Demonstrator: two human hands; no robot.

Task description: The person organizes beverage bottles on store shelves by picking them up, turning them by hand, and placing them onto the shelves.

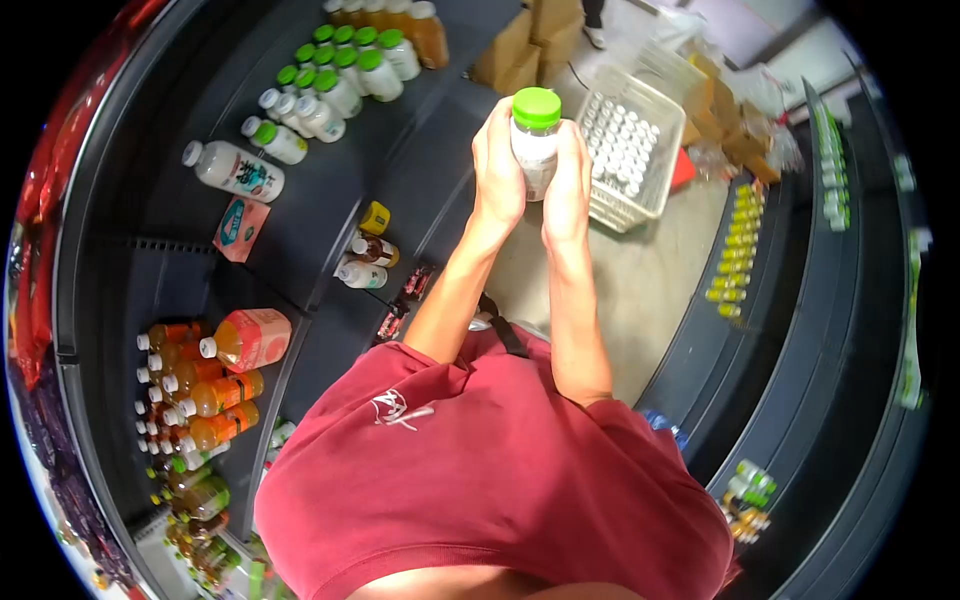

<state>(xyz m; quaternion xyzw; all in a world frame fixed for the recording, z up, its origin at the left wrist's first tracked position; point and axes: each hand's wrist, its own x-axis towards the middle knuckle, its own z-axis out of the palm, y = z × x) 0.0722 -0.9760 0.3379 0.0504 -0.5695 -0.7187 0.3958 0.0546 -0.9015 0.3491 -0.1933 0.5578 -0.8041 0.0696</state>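
A white bottle with a green cap [537, 150] is held upright between both palms, out in front of my chest. My left hand [496, 165] is closed round its left side, and my right hand [567, 185] is pressed against its right side. The fingers are mostly hidden behind the bottle. Beyond my right hand stands a pale plastic crate [655, 190] holding many white-capped bottles. On the shelf to my left are rows of similar green-capped bottles [345, 65].
Dark shelves [330, 190] curve along the left, bearing a large white bottle [235, 172], a pink box [240, 228] and orange drinks [220, 393]. Cardboard boxes [525, 45] stand ahead. Shelves on the right carry yellow bottles [738, 245]. Another person's foot [595, 38] shows at the top.
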